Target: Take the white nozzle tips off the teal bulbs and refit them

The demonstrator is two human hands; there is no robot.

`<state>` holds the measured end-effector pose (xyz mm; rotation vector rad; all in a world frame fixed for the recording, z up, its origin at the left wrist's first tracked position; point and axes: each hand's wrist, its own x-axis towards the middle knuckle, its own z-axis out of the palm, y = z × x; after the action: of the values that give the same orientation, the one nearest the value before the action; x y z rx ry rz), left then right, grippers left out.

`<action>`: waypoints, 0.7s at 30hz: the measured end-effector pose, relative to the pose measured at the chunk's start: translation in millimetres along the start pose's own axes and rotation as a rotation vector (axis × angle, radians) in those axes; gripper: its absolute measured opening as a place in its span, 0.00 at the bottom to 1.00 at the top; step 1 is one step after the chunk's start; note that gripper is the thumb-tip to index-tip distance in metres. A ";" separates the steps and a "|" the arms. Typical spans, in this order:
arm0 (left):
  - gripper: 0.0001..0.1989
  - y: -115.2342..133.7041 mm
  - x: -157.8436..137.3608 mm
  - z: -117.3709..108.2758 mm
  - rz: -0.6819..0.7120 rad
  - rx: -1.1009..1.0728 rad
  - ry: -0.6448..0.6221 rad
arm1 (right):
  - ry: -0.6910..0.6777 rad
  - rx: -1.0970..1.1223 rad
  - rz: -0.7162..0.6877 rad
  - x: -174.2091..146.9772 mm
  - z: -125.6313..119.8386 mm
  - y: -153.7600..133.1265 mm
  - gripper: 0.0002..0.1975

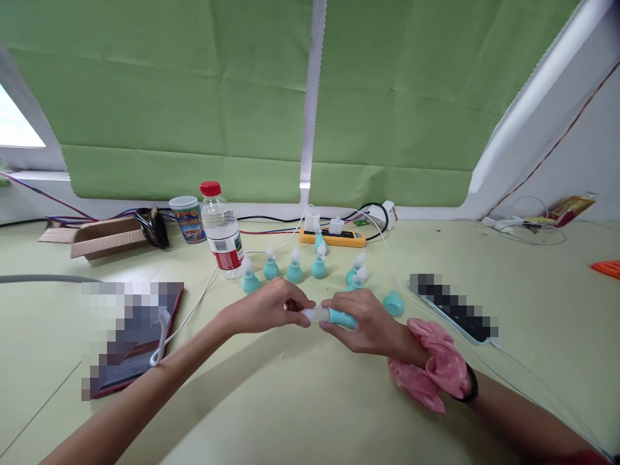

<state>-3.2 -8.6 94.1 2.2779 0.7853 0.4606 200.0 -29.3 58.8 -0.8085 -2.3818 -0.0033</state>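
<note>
My left hand (276, 306) pinches the whitish, see-through tip of a nasal aspirator (320, 314) between thumb and fingers. The aspirator lies level in the air, its teal bulb end gripped by my right hand (356, 318), which wears a pink scrunchie at the wrist. Past my hands stand several like aspirators, each a teal bulb with a clear nozzle, such as one aspirator (294, 270) in the row and another aspirator (250, 279) by the bottle. To the right of my right hand lies a loose teal bulb (393, 303) with no nozzle on it.
A red-capped bottle (223, 236), a paper cup (188, 219) and an open cardboard box (113, 237) stand at the back left. Behind the aspirators lies a yellow power strip (334, 237) with cables. Blurred devices lie left (133, 342) and right (453, 310).
</note>
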 end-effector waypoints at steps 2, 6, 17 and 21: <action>0.09 0.4 0.2 0.8 0.011 -0.049 -0.005 | 0.003 0.054 0.006 0.8 -3.5 -1.0 0.07; 0.09 -1.8 2.3 4.0 -0.009 -0.110 0.067 | 0.024 0.163 0.064 2.8 -3.4 0.1 0.07; 0.13 4.7 -10.1 -29.1 -0.117 0.101 0.483 | 0.224 0.267 0.262 18.3 -34.6 11.5 0.16; 0.11 -24.8 -4.3 -33.8 -0.285 0.336 0.406 | 0.123 0.193 0.292 13.0 -23.2 30.6 0.07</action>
<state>-33.9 19.6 100.4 2.3467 1.4645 0.7107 221.7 -1.7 79.1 -1.0219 -2.0930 0.2826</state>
